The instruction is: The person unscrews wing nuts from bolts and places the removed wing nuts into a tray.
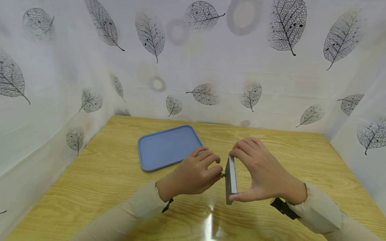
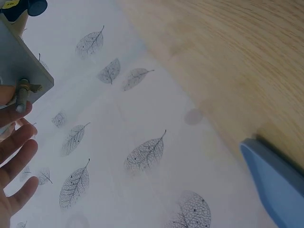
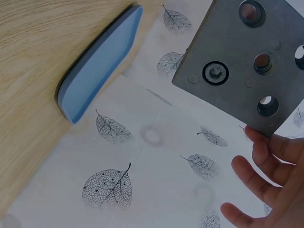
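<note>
My right hand [image 1: 262,170] holds a square grey metal plate [image 1: 231,180] upright by opposite edges, fingers at the top and thumb at the bottom. Several round holes run through the plate, as the right wrist view shows. One of them takes a socket-head bolt [image 3: 215,72], its head sunk into that face. On the other side the threaded end [image 2: 21,103] sticks out through a wing nut [image 2: 34,88]. My left hand [image 1: 197,172] pinches the wing nut between thumb and index finger, with its other fingers spread loosely. From the head view, those fingers partly hide the bolt's end.
A shallow blue tray [image 1: 169,147] lies on the wood-grain table [image 1: 108,174], behind and left of the plate. White leaf-print curtains [image 1: 193,63] hang along the back and both sides of the table.
</note>
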### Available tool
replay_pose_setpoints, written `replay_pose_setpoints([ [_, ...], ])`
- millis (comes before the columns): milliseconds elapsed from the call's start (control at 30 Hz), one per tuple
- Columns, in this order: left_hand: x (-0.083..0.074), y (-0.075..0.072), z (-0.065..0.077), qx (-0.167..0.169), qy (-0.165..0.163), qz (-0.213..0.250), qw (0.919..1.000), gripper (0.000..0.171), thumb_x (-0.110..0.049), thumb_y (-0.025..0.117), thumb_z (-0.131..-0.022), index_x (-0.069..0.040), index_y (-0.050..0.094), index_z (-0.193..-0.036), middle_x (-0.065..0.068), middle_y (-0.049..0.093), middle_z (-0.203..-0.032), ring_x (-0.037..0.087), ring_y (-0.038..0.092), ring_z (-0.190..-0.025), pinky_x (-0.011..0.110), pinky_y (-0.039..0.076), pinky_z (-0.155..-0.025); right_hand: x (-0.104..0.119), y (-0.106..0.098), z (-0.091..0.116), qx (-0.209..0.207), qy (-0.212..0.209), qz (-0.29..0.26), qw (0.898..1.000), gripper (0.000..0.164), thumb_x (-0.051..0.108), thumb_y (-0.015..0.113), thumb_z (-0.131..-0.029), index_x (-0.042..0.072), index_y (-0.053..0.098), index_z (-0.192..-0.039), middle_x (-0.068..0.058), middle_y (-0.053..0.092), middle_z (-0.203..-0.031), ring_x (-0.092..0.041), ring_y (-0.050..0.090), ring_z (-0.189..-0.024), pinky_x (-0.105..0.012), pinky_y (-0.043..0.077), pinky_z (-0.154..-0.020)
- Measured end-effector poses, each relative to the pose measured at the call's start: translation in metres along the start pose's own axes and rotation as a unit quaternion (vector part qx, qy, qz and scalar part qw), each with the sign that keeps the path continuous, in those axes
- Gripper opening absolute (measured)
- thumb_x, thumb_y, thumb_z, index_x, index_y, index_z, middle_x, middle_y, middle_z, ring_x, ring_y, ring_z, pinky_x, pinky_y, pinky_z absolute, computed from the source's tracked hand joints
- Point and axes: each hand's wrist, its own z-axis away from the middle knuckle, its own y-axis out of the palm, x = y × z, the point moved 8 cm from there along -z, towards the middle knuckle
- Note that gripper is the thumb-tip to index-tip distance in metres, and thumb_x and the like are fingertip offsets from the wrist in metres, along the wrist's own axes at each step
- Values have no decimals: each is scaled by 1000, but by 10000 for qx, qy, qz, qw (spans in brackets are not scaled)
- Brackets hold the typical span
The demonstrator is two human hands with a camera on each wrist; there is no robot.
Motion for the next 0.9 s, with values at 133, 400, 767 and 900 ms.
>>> replay_pose_setpoints([
  [133, 1, -1, -1, -42, -44, 44, 10000, 16, -35, 60, -90, -20, 63, -86, -2, 63, -95, 13, 60, -86, 35, 47, -93, 0, 1, 1, 27, 8, -40, 10000, 79, 80, 63, -59, 12, 59, -101, 0, 54, -99, -19, 47, -97, -43, 35, -92],
  [400, 2, 0, -2, 35, -133, -107, 9998, 13, -33, 63, -89, -20, 64, -89, -3, 63, -96, 12, 60, -87, 35, 46, -95, -1, 1, 2, 28, -9, -64, 10000, 79, 79, 63, -60, 11, 59, -101, -1, 54, -99, -19, 47, -98, -44, 35, -93],
  [767, -11, -4, 2, -576, 701, -987, 9910, 26, -43, 65, -81, -19, 61, -91, -3, 62, -96, 14, 57, -89, 37, 46, -95, -2, 1, 2, 14, 15, -34, 10000, 80, 79, 65, -58, 11, 59, -100, 0, 54, -99, -19, 48, -99, -44, 35, -92],
  [900, -10, -2, 1, -390, 650, -886, 9932, 24, -42, 64, -82, -20, 63, -92, -4, 62, -97, 13, 57, -90, 37, 46, -96, -2, 2, 2, 16, 14, -34, 10000, 80, 78, 65, -58, 11, 59, -101, 0, 54, -100, -19, 47, -98, -44, 35, -92],
])
